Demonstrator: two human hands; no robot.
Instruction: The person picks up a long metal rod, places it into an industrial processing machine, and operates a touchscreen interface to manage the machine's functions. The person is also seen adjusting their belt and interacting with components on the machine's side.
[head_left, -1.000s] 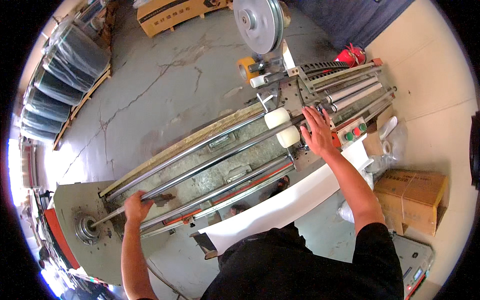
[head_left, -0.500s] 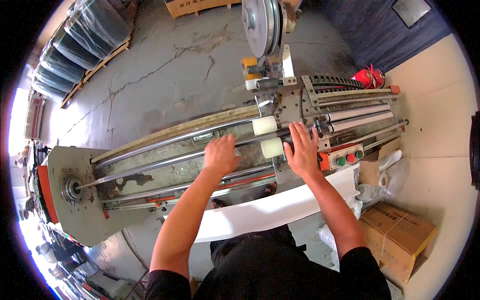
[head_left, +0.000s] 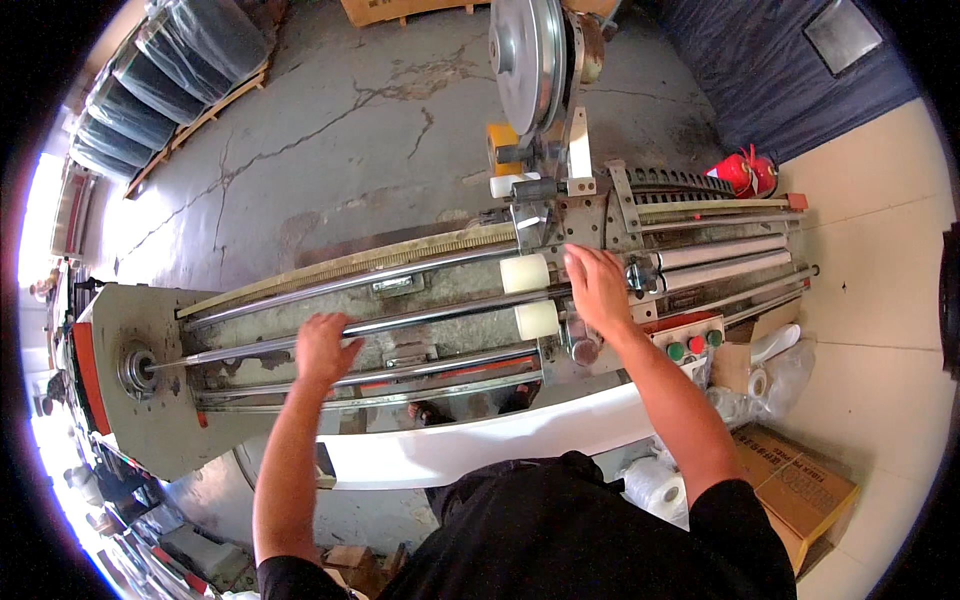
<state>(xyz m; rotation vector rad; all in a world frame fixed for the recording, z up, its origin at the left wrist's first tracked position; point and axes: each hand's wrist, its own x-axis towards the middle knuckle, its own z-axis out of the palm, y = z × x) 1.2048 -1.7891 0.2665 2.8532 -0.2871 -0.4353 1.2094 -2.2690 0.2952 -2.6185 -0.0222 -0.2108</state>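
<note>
A long polished metal rod runs from a round chuck at the left end of a grey machine to its carriage. My left hand is over the rod, thumb apart from the loosely bent fingers; whether it touches the rod is unclear. Two cream rollers, an upper roller and a lower roller, sit beside the rod near the carriage. Just right of them, my right hand lies over the carriage, fingers stretched out and nothing visible in them. That hand hides part of the carriage.
A large grey wheel rises behind the carriage. A control box with coloured buttons is at its right. A white sheet hangs along the near side. Cardboard box, lower right; red extinguishers, far right; wrapped dark rolls, far left.
My left hand has moved left along the rod, away from the rollers. The right hand stays by the carriage, its fingers now closer together. The view has shifted slightly.
</note>
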